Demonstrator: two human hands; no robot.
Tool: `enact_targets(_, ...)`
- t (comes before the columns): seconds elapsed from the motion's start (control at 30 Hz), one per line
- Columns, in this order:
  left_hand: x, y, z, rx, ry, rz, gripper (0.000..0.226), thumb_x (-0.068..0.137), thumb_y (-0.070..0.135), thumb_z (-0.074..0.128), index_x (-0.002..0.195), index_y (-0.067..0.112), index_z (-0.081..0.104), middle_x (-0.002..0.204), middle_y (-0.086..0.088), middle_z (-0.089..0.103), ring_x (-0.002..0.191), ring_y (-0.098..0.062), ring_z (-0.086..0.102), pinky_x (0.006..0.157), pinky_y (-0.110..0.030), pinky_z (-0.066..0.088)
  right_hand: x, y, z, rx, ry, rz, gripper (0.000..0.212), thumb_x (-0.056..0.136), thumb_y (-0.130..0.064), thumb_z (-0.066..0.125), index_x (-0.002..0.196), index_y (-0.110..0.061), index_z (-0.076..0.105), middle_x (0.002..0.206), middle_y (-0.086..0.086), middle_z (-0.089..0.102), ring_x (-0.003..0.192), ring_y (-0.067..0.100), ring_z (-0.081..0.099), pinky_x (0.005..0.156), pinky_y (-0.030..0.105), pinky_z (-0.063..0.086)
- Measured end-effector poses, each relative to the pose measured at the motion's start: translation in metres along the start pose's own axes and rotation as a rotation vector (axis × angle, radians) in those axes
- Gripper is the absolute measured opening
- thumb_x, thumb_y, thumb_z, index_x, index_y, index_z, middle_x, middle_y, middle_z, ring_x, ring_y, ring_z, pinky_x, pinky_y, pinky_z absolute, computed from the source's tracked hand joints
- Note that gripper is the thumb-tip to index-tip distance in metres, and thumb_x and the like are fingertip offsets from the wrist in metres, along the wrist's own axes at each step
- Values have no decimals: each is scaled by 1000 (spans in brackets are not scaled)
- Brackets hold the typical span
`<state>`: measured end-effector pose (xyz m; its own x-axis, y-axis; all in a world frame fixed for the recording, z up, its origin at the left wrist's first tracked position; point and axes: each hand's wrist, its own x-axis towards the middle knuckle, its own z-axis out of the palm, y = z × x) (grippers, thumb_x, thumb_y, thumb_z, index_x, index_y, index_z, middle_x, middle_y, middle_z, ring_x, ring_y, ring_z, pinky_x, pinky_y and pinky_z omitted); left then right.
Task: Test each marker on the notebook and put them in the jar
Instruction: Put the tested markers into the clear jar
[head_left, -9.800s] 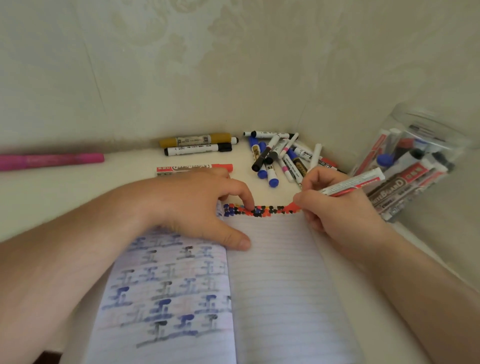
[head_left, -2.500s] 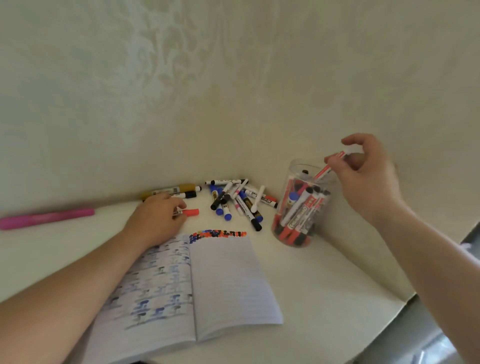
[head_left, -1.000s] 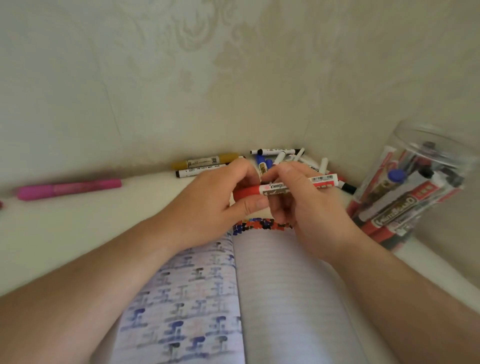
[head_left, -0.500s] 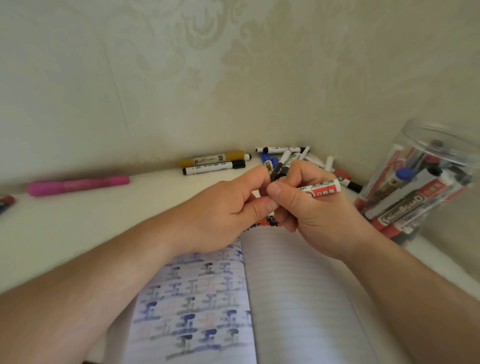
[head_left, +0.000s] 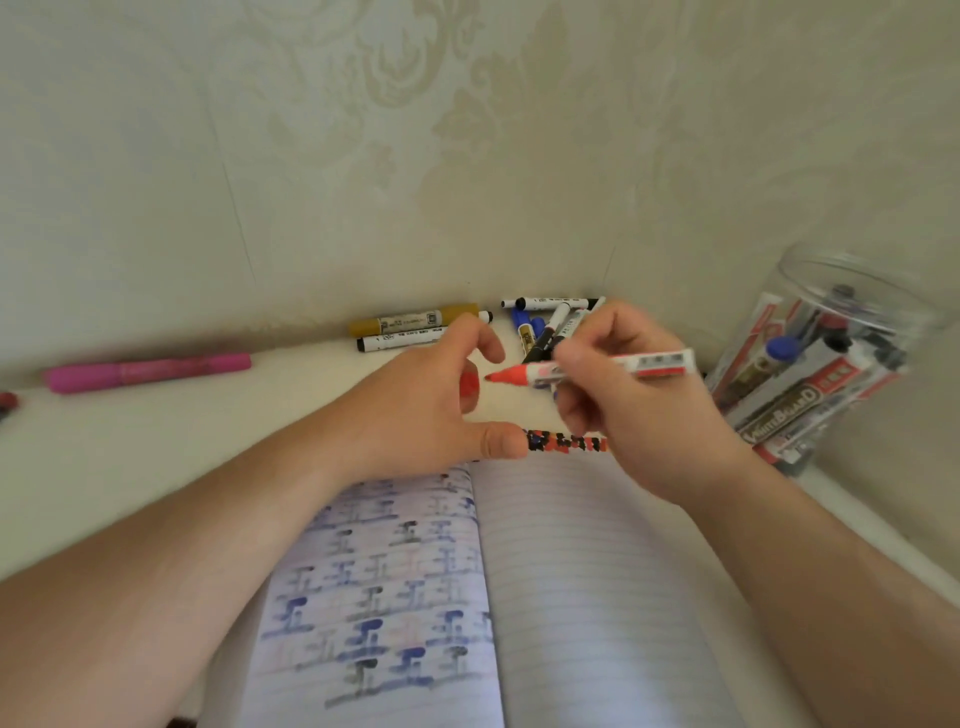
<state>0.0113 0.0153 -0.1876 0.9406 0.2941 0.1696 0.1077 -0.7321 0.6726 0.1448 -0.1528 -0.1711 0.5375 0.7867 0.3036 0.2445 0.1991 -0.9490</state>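
Head view: right hand (head_left: 623, 410) pinching an uncapped red marker (head_left: 597, 370) mid-barrel, felt tip bared and aimed left, held just above the open notebook (head_left: 587, 571). Left hand (head_left: 431, 405) loosely curled around what looks like the red cap (head_left: 469, 384), thumb resting by the row of red and black test marks at the page top. Light, rigid, smooth plastic barrel, likely best gripped at the labelled middle, clear of the wet nib. Clear round jar (head_left: 852, 322) well right, crowded with markers; loose markers (head_left: 545, 325) piled beyond against embossed wallpaper.
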Motion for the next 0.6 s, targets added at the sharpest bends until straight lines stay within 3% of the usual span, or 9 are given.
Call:
enact_targets(0.1,2,-4,-4,125,0,-66,69,60,89,67,111,53,39,85,15,50,74,-3,51,70,-37,47,1,-16,-20,47,87,26,22,97,-37,58,83,-24,69,68,11,62,58,26,55,57,35,46)
enact_targets(0.17,1,-5,-3,206,-20,-25,60,63,87,61,111,53,47,91,15,51,85,-3,53,79,-42,52,-3,-28,-32,-72,57,43,30,98,-50,59,87,-25,71,73,9,65,64,26,60,62,37,47)
enact_targets(0.27,0,-2,2,251,-119,-18,52,69,82,61,115,60,52,105,23,46,104,2,50,92,-37,51,-13,-28,-37,-227,22,90,18,89,-27,78,76,-20,67,64,7,63,56,24,50,50,29,36)
enact_targets(0.37,1,2,7,282,-219,-34,55,71,81,65,122,66,49,112,28,38,115,-3,43,99,-36,46,-22,-7,-33,-356,86,170,22,86,-7,79,75,-14,61,61,1,66,47,18,43,43,25,30)
enact_targets(0.47,2,3,12,343,-290,-45,59,69,86,61,124,71,45,112,27,36,115,-6,41,99,-38,47,-27,13,-29,-363,149,215,24,83,-7,77,72,-18,60,59,-1,59,51,17,46,48,29,38)
enact_targets(0.6,5,1,13,353,-294,-50,62,69,86,63,126,70,46,111,26,38,113,-4,43,97,-37,49,-23,23,-31,-368,201,246,21,86,-9,74,72,-11,58,54,-1,60,48,10,54,52,33,43)
